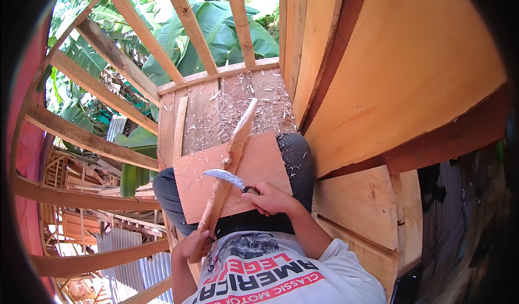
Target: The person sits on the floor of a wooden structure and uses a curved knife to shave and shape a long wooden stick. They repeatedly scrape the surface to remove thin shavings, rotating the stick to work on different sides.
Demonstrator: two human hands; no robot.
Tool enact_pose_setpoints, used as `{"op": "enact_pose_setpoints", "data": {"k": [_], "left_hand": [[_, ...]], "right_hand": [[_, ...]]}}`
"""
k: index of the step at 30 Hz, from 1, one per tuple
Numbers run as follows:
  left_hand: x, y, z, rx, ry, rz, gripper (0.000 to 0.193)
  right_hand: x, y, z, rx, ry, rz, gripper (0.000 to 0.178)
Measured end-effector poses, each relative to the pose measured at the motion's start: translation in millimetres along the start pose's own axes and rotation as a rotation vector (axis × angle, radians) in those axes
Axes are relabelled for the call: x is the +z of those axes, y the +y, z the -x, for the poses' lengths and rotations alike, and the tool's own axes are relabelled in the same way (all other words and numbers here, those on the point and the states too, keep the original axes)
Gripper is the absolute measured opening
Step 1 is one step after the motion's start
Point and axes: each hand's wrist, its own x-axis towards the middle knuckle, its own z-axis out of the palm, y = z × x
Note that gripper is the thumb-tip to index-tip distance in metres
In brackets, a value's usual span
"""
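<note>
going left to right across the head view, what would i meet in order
Red sheet → corrugated metal at lower left → left hand gripping the wooden stick → right hand holding the knife → broad tan wooden panel

The curved silver knife blade (223,175) is metal with a mottled finish. The long brown wooden stick (215,197) is rough along its middle; its pale far end is pared. The flat reddish-brown rectangular wooden board (262,171) is smooth and matt. The white printed short-sleeved shirt (346,274) is matt cloth. The grey corrugated sheet (116,252) is ridged metal.
</note>
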Motion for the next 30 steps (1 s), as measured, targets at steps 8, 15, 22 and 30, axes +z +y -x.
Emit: {"op": "enact_pose_setpoints", "data": {"k": [8, 15, 22, 30], "left_hand": [[-3, 3, -3, -0.035, -0.011, 0.007, 0.035], [-3, 6, -7, -0.021, -0.018, -0.046, 0.04], [0, 5, 0, 0.019, -0.017, -0.033, 0.035], [7, 11, -6, 0.06, 0.042, -0.087, 0.036]], "right_hand": [[0, 9, -4, -0.01, 0.006, -0.071, 0.023], [-2, 7, 0, -0.035, -0.039, -0.05, 0.022], [13, 0, -2, -0.038, 0.018, -0.071, 0.022], [19, 13, -14, -0.134, 0.235, -0.128, 0.026]]}}
